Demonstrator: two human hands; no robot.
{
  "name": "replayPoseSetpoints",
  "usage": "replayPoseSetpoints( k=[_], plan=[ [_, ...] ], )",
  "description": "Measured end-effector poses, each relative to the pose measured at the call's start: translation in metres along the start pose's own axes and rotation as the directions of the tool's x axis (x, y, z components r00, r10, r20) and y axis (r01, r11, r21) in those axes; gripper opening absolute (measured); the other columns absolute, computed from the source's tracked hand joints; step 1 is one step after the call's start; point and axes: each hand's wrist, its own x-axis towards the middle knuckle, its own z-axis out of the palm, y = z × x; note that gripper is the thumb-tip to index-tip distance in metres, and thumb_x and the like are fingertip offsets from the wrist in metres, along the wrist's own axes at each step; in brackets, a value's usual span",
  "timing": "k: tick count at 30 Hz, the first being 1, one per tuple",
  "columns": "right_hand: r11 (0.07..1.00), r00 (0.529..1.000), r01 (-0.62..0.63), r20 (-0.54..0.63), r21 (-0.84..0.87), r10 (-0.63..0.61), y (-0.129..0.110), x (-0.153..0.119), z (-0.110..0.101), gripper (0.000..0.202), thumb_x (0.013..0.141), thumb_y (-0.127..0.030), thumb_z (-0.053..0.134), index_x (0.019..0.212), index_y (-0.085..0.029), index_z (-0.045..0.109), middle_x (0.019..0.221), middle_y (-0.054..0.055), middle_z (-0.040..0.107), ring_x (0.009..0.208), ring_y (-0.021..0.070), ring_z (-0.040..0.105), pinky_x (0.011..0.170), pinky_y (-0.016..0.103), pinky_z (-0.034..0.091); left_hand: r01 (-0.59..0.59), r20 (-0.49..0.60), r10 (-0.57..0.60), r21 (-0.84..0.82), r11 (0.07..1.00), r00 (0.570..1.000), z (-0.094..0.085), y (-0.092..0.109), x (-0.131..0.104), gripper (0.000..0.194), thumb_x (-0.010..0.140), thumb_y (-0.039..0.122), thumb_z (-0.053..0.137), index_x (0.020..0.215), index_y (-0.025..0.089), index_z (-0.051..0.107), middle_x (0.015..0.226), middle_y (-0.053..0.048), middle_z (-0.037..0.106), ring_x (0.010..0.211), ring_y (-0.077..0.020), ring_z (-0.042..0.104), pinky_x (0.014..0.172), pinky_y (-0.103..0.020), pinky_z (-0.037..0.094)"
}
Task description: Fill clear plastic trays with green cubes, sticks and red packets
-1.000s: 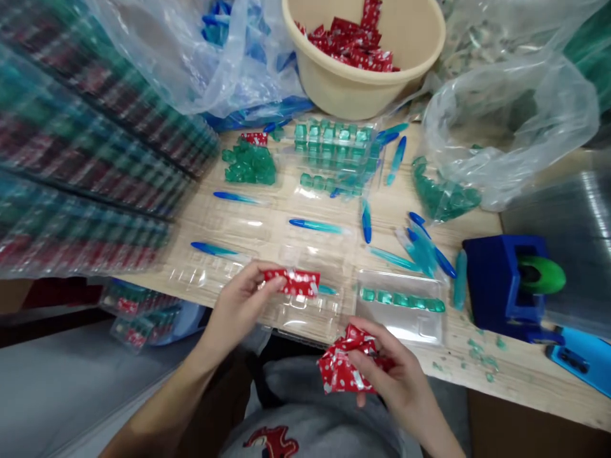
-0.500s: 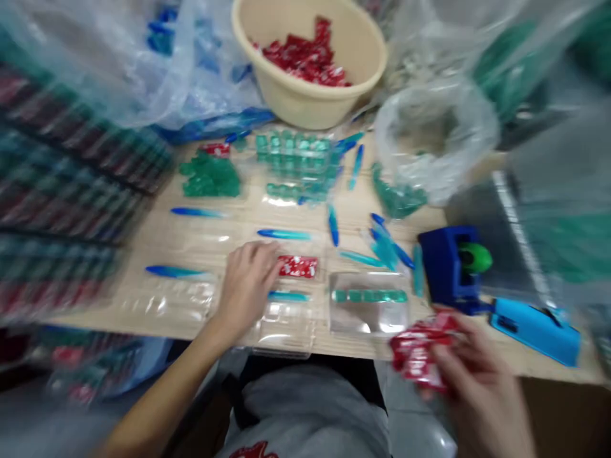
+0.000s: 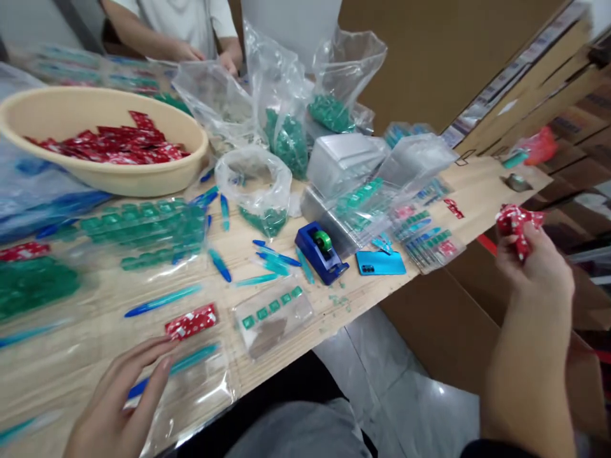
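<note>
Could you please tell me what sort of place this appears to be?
It looks like a small workshop or packing room: a wooden table bears a basin of red packets, clear bags of green pieces, and a tape dispenser.

The left hand [image 3: 121, 397] is cut off by the lower edge, its thumb hiding part of a blue-tipped stick [image 3: 193, 360]; the crumpled red wrapper [image 3: 515, 222] is blurred and partly covered by the right hand [image 3: 537, 264]. The left edge crops a green pile [image 3: 35, 286], the upper edge a co-worker [image 3: 188, 28]. Green fragments [image 3: 340, 301] are too small to identify.
</note>
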Motion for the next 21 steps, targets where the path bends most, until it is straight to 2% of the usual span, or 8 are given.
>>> replayPoseSetpoints(
  k=[3,4,6,9,12,15,18,21],
  plan=[
    [0.994,0.974,-0.110,0.200,0.015,0.104,0.045,-0.074,0.036,0.010,0.075,-0.018,0.072,0.080,-0.027,0.071,0.070,-0.007,0.066,0.043,0.0002,0.050,0.039,0.009,0.040,0.200,0.106,-0.185,-0.166,0.965,0.977,-0.002,0.026,-0.002,0.021,0.084,0.048,0.051,0.092,0.035,0.066,0.098,0.003,0.070,0.095,-0.0284,0.066,0.080,-0.043,0.056],
    [0.987,0.938,-0.161,0.310,-0.001,0.153,0.062,-0.102,0.049,0.026,0.070,-0.022,0.078,0.094,-0.029,0.070,0.072,-0.006,0.067,0.044,0.0026,0.053,0.039,0.011,0.042,0.257,0.172,-0.222,-0.222,0.941,0.960,-0.002,0.035,-0.002,0.023,0.085,0.048,0.052,0.091,0.032,0.067,0.095,0.002,0.071,0.093,-0.0253,0.067,0.082,-0.039,0.056],
    [0.971,0.763,-0.235,0.609,-0.047,0.214,0.092,-0.158,0.074,0.043,0.065,-0.028,0.082,0.105,-0.029,0.066,0.075,-0.004,0.070,0.052,0.0081,0.062,0.045,0.015,0.050,0.367,0.243,-0.293,-0.367,0.855,0.925,0.000,0.052,0.000,0.030,0.087,0.049,0.051,0.095,0.027,0.068,0.091,0.000,0.073,0.089,-0.0206,0.068,0.082,-0.033,0.056],
    [0.957,0.512,-0.282,0.831,-0.075,0.216,0.121,-0.223,0.105,0.035,0.072,-0.029,0.077,0.105,-0.027,0.065,0.086,0.000,0.073,0.069,0.0124,0.069,0.058,0.020,0.057,0.441,0.302,-0.323,-0.572,0.692,0.897,0.004,0.066,0.003,0.035,0.088,0.051,0.052,0.106,0.026,0.068,0.101,-0.002,0.073,0.086,-0.0157,0.068,0.082,-0.027,0.054],
    [0.963,0.392,-0.244,0.897,-0.112,0.203,0.130,-0.256,0.122,0.030,0.077,-0.025,0.071,0.106,-0.026,0.063,0.091,0.000,0.074,0.074,0.0132,0.071,0.061,0.020,0.059,0.460,0.307,-0.346,-0.654,0.601,0.887,0.004,0.067,0.003,0.028,0.084,0.045,0.061,0.101,0.026,0.070,0.103,-0.001,0.073,0.088,-0.0139,0.068,0.081,-0.023,0.054],
    [0.988,0.323,-0.047,0.934,-0.147,0.154,0.132,-0.267,0.124,0.031,0.077,-0.021,0.069,0.107,-0.027,0.066,0.099,0.001,0.074,0.083,0.0151,0.072,0.070,0.022,0.060,0.471,0.282,-0.387,-0.656,0.590,0.878,-0.002,0.054,-0.003,0.015,0.082,0.035,0.065,0.089,0.024,0.071,0.087,0.001,0.074,0.082,-0.0129,0.068,0.075,-0.021,0.053],
    [0.972,0.285,0.114,0.944,-0.205,0.166,0.138,-0.263,0.115,0.026,0.076,-0.021,0.070,0.102,-0.027,0.070,0.093,0.000,0.075,0.080,0.0157,0.072,0.068,0.022,0.060,0.438,0.075,-0.514,-0.636,0.635,0.854,-0.015,0.025,-0.016,0.014,0.083,0.033,0.064,0.087,0.022,0.070,0.082,0.001,0.072,0.075,-0.0120,0.066,0.072,-0.022,0.052],
    [0.933,0.382,0.099,0.879,-0.346,0.286,0.150,-0.250,0.101,0.026,0.074,-0.025,0.073,0.100,-0.026,0.072,0.086,0.001,0.075,0.071,0.0145,0.071,0.057,0.018,0.057,0.409,-0.171,-0.567,-0.531,0.742,0.805,-0.031,-0.004,-0.033,0.016,0.086,0.034,0.062,0.095,0.022,0.069,0.090,0.000,0.071,0.082,-0.0129,0.065,0.078,-0.024,0.051]
  ],
)
